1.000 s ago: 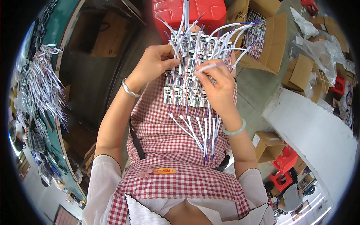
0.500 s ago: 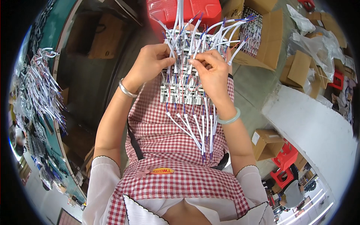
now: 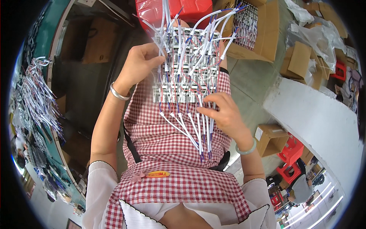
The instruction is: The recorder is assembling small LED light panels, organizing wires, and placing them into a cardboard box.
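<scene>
A panel of silvery modules, laced with thin red, blue and white wires, lies across my lap. White cables with purple-blue tips hang from its near edge onto the checked apron, and more cables stick up at its far side. My left hand is at the panel's left edge, thumb and forefinger closed on a white cable. Near the lower right corner hovers my right hand, its thumb and forefinger apart beside the hanging cables. Whether its fingertips touch one is hard to see.
Beyond my knees stands a red plastic stool. An open carton at the far right holds more wired modules. Bundled white cables hang on the left. A smaller carton and a white ledge are at the right.
My right hand has left the middle of the panel and come down toward me to its lower right corner, fingers parting. The left hand stays at the left edge; the whole view shifts slightly.
</scene>
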The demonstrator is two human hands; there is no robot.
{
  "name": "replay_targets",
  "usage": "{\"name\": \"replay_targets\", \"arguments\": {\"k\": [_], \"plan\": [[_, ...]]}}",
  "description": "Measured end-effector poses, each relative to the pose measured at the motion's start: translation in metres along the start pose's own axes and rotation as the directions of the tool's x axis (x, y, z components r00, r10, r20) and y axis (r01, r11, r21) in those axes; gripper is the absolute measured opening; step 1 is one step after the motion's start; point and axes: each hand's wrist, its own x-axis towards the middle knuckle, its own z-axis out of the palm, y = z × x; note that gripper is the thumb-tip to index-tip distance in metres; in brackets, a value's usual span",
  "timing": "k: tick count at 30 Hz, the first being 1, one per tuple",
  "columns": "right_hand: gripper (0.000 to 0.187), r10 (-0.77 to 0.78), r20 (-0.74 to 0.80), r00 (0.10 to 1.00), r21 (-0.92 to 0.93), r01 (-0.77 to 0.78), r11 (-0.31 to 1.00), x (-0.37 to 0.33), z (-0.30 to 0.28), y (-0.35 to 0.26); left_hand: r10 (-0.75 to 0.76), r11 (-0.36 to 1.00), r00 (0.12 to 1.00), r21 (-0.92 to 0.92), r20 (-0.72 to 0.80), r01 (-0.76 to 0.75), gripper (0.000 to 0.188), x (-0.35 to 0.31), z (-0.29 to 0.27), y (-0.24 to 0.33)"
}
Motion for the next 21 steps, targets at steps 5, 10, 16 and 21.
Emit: {"name": "replay_targets", "arguments": {"k": [5,10,16,21], "plan": [[0.027,-0.064,0.039,0.997,-0.034,0.065,0.997,0.007,0.002,0.003,0.001,1.0,1.0,0.025,-0.007,-0.001,0.014,-0.002,-0.001,-0.003],[0.013,0.067,-0.254,0.965,0.286,0.009,0.958,0.027,0.009,0.022,0.078,0.995,0.992,-0.055,-0.101,-0.084,0.015,-0.005,0.006,0.001],[0.013,0.502,-0.294,0.813,0.533,-0.297,0.793,0.08,0.023,0.041,0.039,0.996,0.999,-0.079,-0.018,-0.04,0.013,-0.005,0.002,0.005],[0.017,0.543,-0.321,0.776,0.529,-0.328,0.782,0.093,0.031,0.04,0.078,0.99,0.994,-0.11,-0.071,-0.086,0.014,-0.003,0.003,0.006]]}}
